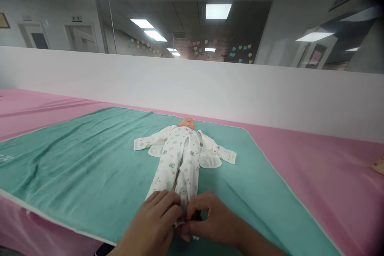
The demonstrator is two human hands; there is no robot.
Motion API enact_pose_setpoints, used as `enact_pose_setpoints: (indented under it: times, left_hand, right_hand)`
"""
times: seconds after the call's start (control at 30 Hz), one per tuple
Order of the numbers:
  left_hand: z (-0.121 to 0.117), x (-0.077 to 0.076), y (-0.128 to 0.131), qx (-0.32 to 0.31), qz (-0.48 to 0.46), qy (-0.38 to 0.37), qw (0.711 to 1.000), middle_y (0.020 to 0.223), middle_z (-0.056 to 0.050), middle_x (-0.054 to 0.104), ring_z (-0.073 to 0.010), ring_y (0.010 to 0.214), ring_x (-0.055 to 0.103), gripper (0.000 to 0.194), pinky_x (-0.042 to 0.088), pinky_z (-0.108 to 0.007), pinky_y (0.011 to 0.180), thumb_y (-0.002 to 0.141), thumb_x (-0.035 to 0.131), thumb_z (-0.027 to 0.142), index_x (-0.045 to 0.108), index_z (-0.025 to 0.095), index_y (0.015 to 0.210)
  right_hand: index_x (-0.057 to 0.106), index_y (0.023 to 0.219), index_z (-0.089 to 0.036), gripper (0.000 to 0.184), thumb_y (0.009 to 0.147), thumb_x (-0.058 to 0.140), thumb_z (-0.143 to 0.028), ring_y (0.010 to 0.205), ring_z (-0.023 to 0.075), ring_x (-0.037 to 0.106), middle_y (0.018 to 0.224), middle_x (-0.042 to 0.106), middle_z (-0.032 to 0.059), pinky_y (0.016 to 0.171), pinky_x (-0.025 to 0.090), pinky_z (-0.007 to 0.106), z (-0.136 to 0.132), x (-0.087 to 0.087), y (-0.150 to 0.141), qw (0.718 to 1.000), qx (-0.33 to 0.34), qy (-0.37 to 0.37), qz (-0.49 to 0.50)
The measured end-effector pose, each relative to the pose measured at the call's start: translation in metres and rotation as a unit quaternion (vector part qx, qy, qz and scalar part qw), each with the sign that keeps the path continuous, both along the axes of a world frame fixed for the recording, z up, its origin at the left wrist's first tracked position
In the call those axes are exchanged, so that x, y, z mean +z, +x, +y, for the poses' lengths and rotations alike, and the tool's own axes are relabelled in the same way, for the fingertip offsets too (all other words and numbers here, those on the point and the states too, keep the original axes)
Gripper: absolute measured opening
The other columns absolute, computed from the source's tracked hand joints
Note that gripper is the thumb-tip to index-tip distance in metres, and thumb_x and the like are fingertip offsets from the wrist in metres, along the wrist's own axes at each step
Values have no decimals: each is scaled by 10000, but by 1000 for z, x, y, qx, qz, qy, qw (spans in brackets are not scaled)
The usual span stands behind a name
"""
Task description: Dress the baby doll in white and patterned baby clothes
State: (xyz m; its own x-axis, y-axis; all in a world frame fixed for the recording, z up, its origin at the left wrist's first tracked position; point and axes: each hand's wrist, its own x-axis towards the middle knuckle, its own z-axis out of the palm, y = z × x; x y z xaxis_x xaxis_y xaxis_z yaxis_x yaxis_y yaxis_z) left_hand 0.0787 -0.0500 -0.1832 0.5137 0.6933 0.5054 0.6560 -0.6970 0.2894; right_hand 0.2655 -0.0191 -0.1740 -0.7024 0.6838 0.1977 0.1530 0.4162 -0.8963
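Note:
A baby doll (187, 122) lies on its back with its head at the far side. White printed baby trousers (191, 153) cover its front, and a white jacket (210, 152) is spread out beneath with both sleeves stretched sideways. At the near end of the trouser legs, my left hand (156, 216) is closed on the cloth with its fingers bent. My right hand (210, 218) pinches the trouser cloth beside it, thumb and forefinger forming a loop. The doll's feet are hidden behind my hands.
Under the doll lies a green blanket (99, 172) on a pink sheet (315, 168). A low white wall (180, 84) runs along the back, with a mirror or glass panel (186, 28) above it. Something beige (378, 166) shows at the far right edge.

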Motion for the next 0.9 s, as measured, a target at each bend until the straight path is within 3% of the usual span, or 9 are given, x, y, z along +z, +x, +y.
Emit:
enact_pose_setpoints:
  times: [0.13, 0.2, 0.3, 0.4, 0.5, 0.67, 0.8, 0.9]
  left_hand:
    - [-10, 2, -11, -29, 4, 3, 1000, 773, -15, 572, -167, 735, 502, 307, 390, -299, 672, 597, 400, -16, 529, 199, 775]
    - [-10, 8, -17, -42, -7, -41, 998, 734, 0, 569, -153, 708, 509, 313, 393, -278, 657, 595, 400, -8, 534, 206, 780]
    - [8, 21, -26, -7, -75, -119, 990, 710, 16, 572, -126, 667, 518, 220, 399, -244, 628, 721, 384, 48, 529, 207, 766]
    - [51, 35, -29, 45, -148, -143, 978, 759, 11, 595, -130, 720, 540, 187, 419, -246, 683, 766, 379, 104, 541, 198, 771]
    - [110, 46, -23, 100, -150, -119, 976, 905, -14, 623, -160, 811, 555, 200, 430, -273, 726, 812, 401, 237, 579, 207, 900]
    - [205, 52, -8, 169, -71, -57, 981, 1118, -53, 587, -231, 1056, 503, 339, 395, -316, 853, 801, 459, 406, 563, 209, 1057]
    - [257, 49, -3, 198, -47, -115, 972, 1190, -96, 570, -243, 1093, 504, 425, 384, -311, 872, 815, 423, 443, 557, 180, 1120]
    - [275, 49, -2, 195, -39, -136, 971, 1092, -87, 629, -256, 1046, 538, 381, 391, -316, 843, 781, 463, 478, 616, 198, 991]
  right_hand:
    - [678, 680, -161, 180, 683, 710, -338, 579, 87, 539, 621, 617, -10, 550, 394, 198, 5, -7, 3, 999, 38, 9, -13]
    - [690, 703, -159, 191, 698, 697, -350, 586, 90, 540, 629, 619, -2, 557, 391, 202, 7, -8, 5, 999, 52, 0, -14]
    - [677, 697, -155, 216, 727, 670, -369, 598, 97, 545, 644, 621, 10, 565, 392, 212, 11, -8, 7, 998, 52, -28, 6]
    - [622, 645, -147, 273, 772, 619, -389, 563, 97, 525, 598, 586, 8, 547, 384, 220, 18, -11, 7, 997, 6, -66, 47]
    - [550, 617, -152, 318, 816, 560, -399, 541, 88, 477, 557, 516, -12, 541, 370, 223, 27, -14, 5, 989, -88, -74, 89]
    - [561, 829, -190, 145, 820, 557, -334, 745, 120, 509, 806, 556, 6, 646, 391, 235, 43, -15, 5, 965, -252, 29, 66]
    - [524, 1087, -235, 281, 820, 547, -323, 1035, 180, 485, 1132, 509, 58, 822, 430, 297, 51, -19, 8, 958, -265, 102, 45]
    - [513, 1173, -274, 381, 806, 577, -353, 1248, 208, 326, 1340, 388, 44, 1032, 311, 368, 51, -18, 7, 958, -221, 182, -16]
